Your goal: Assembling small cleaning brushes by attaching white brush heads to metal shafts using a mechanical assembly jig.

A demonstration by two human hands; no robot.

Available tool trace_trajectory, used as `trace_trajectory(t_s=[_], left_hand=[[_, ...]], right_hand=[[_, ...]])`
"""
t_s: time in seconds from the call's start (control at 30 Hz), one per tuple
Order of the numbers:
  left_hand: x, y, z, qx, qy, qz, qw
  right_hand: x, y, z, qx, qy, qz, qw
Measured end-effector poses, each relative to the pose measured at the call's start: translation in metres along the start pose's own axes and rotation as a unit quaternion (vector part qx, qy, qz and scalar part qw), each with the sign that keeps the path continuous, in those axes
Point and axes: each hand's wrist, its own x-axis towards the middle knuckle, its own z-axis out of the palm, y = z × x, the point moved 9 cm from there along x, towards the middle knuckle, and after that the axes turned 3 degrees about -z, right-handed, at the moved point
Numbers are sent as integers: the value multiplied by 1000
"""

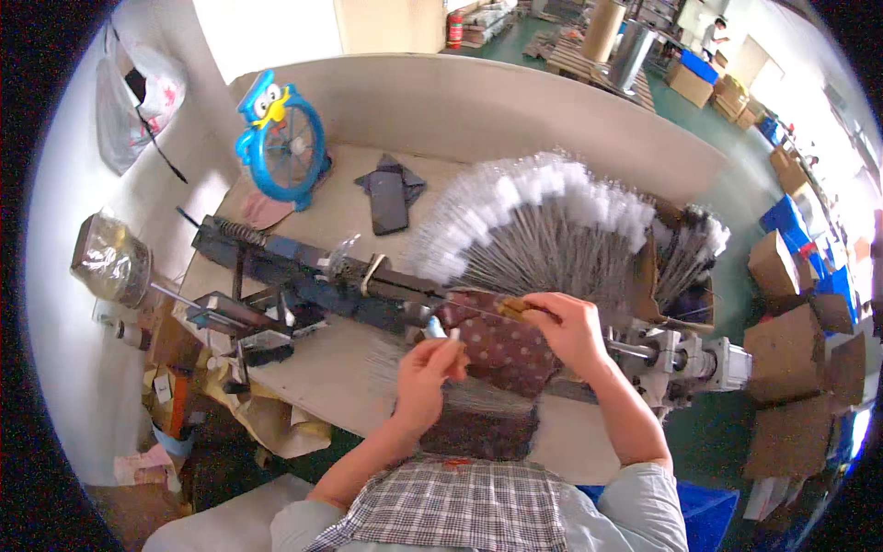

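Note:
Both of my hands work over a dark polka-dot cloth in front of the long dark machine. My left hand is pinched near the machine's end. A small white bit shows at its fingertips, too small to name. To its right, my right hand is closed, with a yellow-brown piece at its fingertips. A thin line, perhaps a wire, runs leftward from that piece toward the machine. Behind my hands fans out a large pile of wire-stemmed brushes with white bristle tips.
A cardboard box of more brushes stands right of the pile. Metal shaft parts with a motor sit at the right. A phone and a blue bird-shaped fan stand farther back. Cartons line the floor at right.

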Motion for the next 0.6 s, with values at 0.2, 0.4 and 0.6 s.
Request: trace_trajectory(t_s=[0.2, 0.4, 0.6], left_hand=[[28, -15, 64, -19, -113, 42, 992], [25, -16, 78, 15, -131, 66, 989], [23, 6, 37, -56, -2, 54, 997]], right_hand=[[-10, 20, -5, 56, -42, 76, 995], [-15, 33, 1, 215, -79, 104, 968], [7, -28, -6, -47, 16, -131, 990]])
